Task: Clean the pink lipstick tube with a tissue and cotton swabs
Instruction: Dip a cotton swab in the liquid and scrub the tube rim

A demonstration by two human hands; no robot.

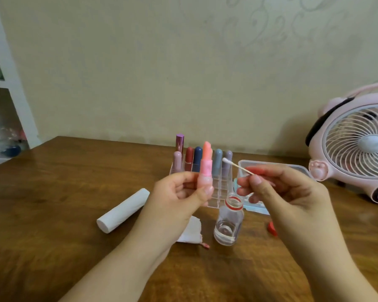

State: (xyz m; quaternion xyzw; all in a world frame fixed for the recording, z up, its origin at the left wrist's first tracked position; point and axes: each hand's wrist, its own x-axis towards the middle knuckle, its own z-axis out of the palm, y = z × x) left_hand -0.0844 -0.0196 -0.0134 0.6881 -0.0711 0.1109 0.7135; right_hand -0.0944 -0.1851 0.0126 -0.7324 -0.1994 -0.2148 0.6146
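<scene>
Lipstick (206, 165) stands upright in the left hand (183, 194), pinched near its base by thumb and fingers, long axis vertical, bullet wound out at the top and clear of the tube; it is held in the air above the worktop (63, 192), in front of the organiser (214, 182). Right hand (277, 188) pinches one swab (236, 166) by its near end; the swab slants up and left, its cotton tip just beside the lipstick on the right, apart from it and about level with the tube's collar; so the coming stroke looks like a short leftward reach, and the right hand is the one to make it while the left steadies.

Counted: one lipstick in hand; six capped ones upright in the organiser behind; one swab held; one open bottle (228, 223) with a little clear liquid, below and between the hands; one tissue roll (122, 210) lying left; one crumpled tissue (191, 233) under the left wrist; one red cap (272, 228); one lidded box (271, 168); one fan (356, 144) far right.
</scene>
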